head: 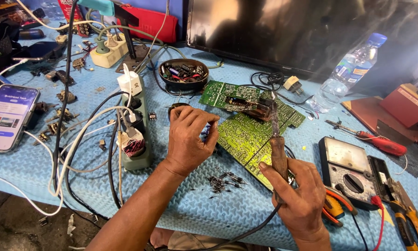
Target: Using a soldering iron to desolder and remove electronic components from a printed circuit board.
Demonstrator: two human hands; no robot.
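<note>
- The right hand (299,197) is gripping a wooden-handled soldering iron (277,148) in a closed fist, near the table's front edge.
- The left hand (188,139) is pinching something tiny beside the flat green circuit board (246,137), mid-table on the ribbed blue mat (195,209).

You had a blue textured mat (209,218) over the bench — dark, littered floor (13,223) lay below it.

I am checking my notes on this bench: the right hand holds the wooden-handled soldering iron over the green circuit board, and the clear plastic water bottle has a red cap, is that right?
Not quite. The head view shows the clear plastic water bottle with a blue cap, not a red one. The rest holds: the right hand grips the wooden-handled soldering iron over the green circuit board.
</note>
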